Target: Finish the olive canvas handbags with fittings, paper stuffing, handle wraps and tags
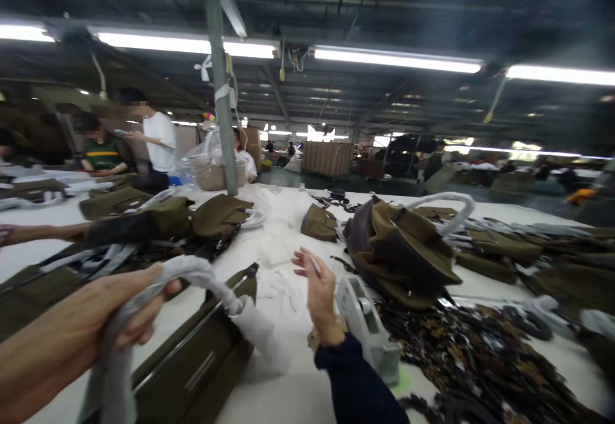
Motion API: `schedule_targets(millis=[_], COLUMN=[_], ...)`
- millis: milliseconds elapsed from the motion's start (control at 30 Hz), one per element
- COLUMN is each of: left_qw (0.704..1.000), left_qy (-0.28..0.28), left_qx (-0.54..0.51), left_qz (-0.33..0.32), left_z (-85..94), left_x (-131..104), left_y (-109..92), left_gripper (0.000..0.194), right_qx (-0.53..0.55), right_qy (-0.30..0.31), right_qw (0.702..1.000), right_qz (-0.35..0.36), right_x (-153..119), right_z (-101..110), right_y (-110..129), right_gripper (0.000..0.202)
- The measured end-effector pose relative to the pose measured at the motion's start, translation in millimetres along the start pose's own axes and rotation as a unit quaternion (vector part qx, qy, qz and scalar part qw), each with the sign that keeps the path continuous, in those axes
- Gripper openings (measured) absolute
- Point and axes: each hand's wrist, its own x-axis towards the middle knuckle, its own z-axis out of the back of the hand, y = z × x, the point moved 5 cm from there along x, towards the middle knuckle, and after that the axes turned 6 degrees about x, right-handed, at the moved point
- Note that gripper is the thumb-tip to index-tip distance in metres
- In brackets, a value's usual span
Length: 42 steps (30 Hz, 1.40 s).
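Observation:
My left hand [120,312] is closed around the handle [189,270] of an olive-green handbag [196,360]. The handle is wrapped in white padding, and a loose white wrap [259,334] hangs at its far end by a metal ring. The bag is tilted on the table below the hand, its lower part cut off by the picture's edge. My right hand [319,289] is raised over the white table, fingers apart, with nothing visible in it. Right beside that wrist stands a pale tape dispenser [365,321].
A larger olive and dark bag [398,251] stands behind the dispenser. Dark straps and bits of hardware [471,353] lie heaped at right. More olive bags [218,219] cover the table's left side, where another person's arm [43,235] reaches in. A post [223,91] rises beyond the table.

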Motion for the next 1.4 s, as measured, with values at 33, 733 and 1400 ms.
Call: schedule_targets(millis=[33,733,1400], left_qw=[1.000,0.986,0.971], left_qy=[0.004,0.159,-0.083], left_qx=[0.004,-0.001,0.077], left_qz=[0.005,0.055,-0.212], left_z=[4.6,17.7,30.0], left_x=[-7,-17,-38], left_y=[-1,24,-53], left_gripper=[0.034,0.035,0.026], right_qx=[0.124,0.229,0.461], right_qy=[-0.060,-0.025,0.182], right_qw=[0.990,0.968,0.868], right_qz=[0.007,0.098,-0.039], right_x=[-13,-127,-37], right_z=[13,-30,-95], right_y=[11,79,172], right_gripper=[0.042,0.026,0.025])
